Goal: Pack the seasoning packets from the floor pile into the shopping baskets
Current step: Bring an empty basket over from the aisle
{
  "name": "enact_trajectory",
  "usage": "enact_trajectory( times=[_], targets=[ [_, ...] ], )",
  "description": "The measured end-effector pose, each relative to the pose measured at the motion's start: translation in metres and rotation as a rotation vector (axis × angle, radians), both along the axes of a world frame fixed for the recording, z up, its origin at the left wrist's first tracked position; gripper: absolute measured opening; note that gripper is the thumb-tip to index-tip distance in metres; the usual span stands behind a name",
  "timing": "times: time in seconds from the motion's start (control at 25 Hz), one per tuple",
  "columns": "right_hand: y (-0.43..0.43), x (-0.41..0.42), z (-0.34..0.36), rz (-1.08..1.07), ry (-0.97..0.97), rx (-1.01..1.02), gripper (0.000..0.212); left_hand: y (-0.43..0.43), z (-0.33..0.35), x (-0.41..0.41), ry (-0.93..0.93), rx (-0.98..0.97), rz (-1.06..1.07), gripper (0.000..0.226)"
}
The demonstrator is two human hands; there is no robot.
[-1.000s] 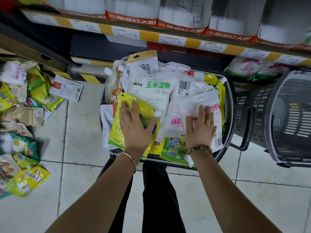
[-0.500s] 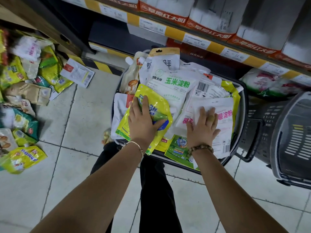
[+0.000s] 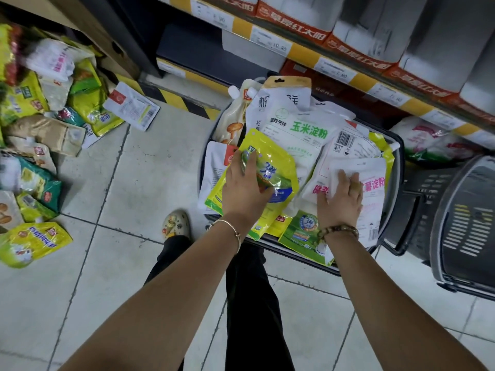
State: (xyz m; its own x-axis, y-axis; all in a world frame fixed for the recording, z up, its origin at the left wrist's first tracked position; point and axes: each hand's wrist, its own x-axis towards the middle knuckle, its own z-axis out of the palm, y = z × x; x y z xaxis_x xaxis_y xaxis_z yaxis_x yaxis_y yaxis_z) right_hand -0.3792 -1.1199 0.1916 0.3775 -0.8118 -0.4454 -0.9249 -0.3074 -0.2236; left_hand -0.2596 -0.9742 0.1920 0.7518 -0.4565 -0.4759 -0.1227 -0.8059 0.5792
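I am watching a person crouch over a dark shopping basket (image 3: 399, 156) on the tiled floor (image 3: 120, 188), just in front of the store shelf (image 3: 294, 50) with its yellow price strips. The basket is heaped above its rim with seasoning packets. The left hand (image 3: 245, 188) lies on a yellow packet (image 3: 276, 162) at the near left of the heap. Its fingers are fairly straight and spread on the packet's face, with the thumb out to the side, so it presses rather than clasps. The right hand (image 3: 341, 199) lies flat, fingers together, on a white packet with pink lettering (image 3: 373, 183) at the near right of the heap. A thin bangle (image 3: 230, 228) circles the left wrist and a beaded bracelet (image 3: 338, 231) the right. Behind the two pressed packets, a white packet with green lettering (image 3: 302, 135) lies across the middle, and a spouted pouch with a mushroom picture (image 3: 235, 119) leans at the far left corner. A green packet (image 3: 302, 232) hangs over the near rim under the right wrist. A second basket (image 3: 466, 228), grey with slotted walls, stands just beside the full one on the right, tilted toward me. Well apart on the left, the floor pile (image 3: 40, 124) of packets lies against the shelf base. One white packet (image 3: 131, 105) lies at its edge, and a yellow floor packet (image 3: 32, 243) sits nearest me. One shoe (image 3: 175, 223) shows beside the basket.
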Motion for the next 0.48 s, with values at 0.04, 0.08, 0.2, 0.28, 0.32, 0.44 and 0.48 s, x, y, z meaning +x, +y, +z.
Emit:
enact_trajectory(
  times=[0.04,0.08,0.2,0.28,0.32,0.44,0.48],
  targets=[
    [0.002,0.002,0.005,0.008,-0.014,-0.003,0.064,0.004,0.005,0.001,0.007,-0.034,0.026,0.077],
    [0.005,0.005,0.01,0.02,-0.03,-0.005,0.064,0.008,0.01,0.002,0.013,-0.061,0.049,0.073],
    [0.018,0.009,0.039,0.024,-0.073,0.005,0.063,0.027,0.036,0.008,0.04,-0.096,0.079,0.069],
    [0.028,0.011,0.068,0.037,-0.11,-0.001,0.062,0.041,0.066,0.015,0.05,-0.118,0.064,0.069],
    [0.034,0.01,0.088,0.019,-0.13,-0.009,0.063,0.048,0.084,0.019,0.05,-0.13,0.047,0.069],
    [0.056,0.0,0.149,-0.029,-0.212,-0.041,0.064,0.063,0.145,0.025,0.041,-0.218,-0.006,0.064],
    [0.064,-0.005,0.17,-0.049,-0.25,-0.048,0.065,0.067,0.166,0.025,0.035,-0.246,-0.035,0.063]
  ],
)
